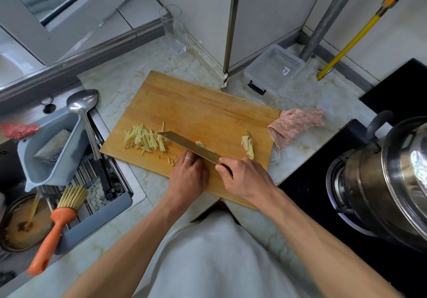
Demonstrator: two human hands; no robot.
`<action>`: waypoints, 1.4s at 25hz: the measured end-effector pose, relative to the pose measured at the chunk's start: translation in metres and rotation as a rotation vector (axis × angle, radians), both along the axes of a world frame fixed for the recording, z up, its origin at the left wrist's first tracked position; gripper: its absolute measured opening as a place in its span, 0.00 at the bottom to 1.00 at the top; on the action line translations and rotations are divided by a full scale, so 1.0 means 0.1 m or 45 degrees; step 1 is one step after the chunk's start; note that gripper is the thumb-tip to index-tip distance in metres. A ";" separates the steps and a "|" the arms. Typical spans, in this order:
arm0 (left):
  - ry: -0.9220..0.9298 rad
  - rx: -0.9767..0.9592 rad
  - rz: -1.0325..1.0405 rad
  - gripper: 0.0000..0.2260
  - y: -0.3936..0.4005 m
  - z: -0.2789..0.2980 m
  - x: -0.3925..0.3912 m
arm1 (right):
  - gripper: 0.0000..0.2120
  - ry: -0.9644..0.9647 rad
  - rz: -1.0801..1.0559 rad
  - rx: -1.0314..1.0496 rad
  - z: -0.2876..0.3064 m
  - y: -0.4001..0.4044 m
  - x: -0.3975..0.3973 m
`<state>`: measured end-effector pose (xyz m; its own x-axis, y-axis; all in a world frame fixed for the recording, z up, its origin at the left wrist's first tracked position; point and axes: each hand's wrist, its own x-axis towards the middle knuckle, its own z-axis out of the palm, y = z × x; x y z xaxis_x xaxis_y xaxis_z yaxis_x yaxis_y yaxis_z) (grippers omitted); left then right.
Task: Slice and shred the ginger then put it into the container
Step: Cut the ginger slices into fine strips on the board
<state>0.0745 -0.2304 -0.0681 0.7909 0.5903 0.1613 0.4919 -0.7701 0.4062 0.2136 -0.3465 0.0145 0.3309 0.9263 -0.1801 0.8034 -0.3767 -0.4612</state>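
I see a heap of shredded ginger (145,140) on the left part of the cutting board (203,108), with a few uncut slices (248,147) lying to the right. A small piece (200,143) sits against the knife (189,146) blade. My right hand (245,177) has its fingers wrapped around the knife handle. My left hand (188,175) rests near the blade; its fingertips are hidden behind the blade, so I cannot tell their state. The clear container (275,70) stands far right, past the board. A pink cloth (295,124) touches the board's right edge.
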 end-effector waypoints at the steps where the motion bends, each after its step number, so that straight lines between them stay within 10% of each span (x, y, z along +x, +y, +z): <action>1: -0.006 0.003 0.004 0.18 0.00 0.01 0.00 | 0.17 -0.004 -0.001 -0.009 0.00 0.01 0.00; 35: -0.046 -0.003 0.071 0.16 -0.05 -0.01 0.00 | 0.16 -0.107 0.118 0.044 -0.06 0.04 -0.03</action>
<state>0.0749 -0.2354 -0.0692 0.7503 0.6339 0.1878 0.5191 -0.7408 0.4263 0.2105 -0.3427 0.0089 0.2564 0.9588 -0.1225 0.8702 -0.2841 -0.4025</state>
